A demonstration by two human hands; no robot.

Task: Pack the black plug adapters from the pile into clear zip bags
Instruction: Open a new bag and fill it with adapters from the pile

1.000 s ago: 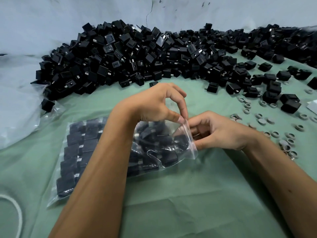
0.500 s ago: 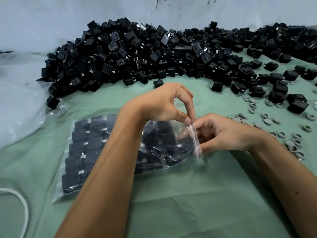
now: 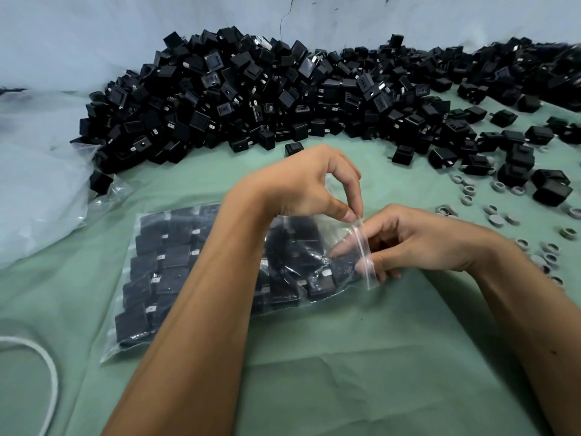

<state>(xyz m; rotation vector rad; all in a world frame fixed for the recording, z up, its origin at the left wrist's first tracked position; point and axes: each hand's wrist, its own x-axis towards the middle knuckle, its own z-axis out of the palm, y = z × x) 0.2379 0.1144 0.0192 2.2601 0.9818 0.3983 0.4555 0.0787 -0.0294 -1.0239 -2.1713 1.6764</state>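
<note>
A clear zip bag [image 3: 176,272] filled with black plug adapters lies on the green cloth in the middle of the view, its mouth pointing right. My left hand [image 3: 301,187] pinches the top corner of the bag's mouth between thumb and forefinger. My right hand [image 3: 418,243] holds the mouth from the right, with fingers reaching inside the opening beside an adapter [image 3: 320,280]. A big pile of black plug adapters [image 3: 267,99] stretches along the back against the wall.
Loose adapters [image 3: 550,187] and several small grey rings [image 3: 496,218] are scattered on the right. Crumpled clear plastic [image 3: 37,184] lies at the left, and a white cord [image 3: 41,366] curves at the lower left. Green cloth [image 3: 345,372] covers the table.
The bag's mouth has been drawn a little to the right and my right hand's fingers have gone further into the opening. The view has shifted slightly.
</note>
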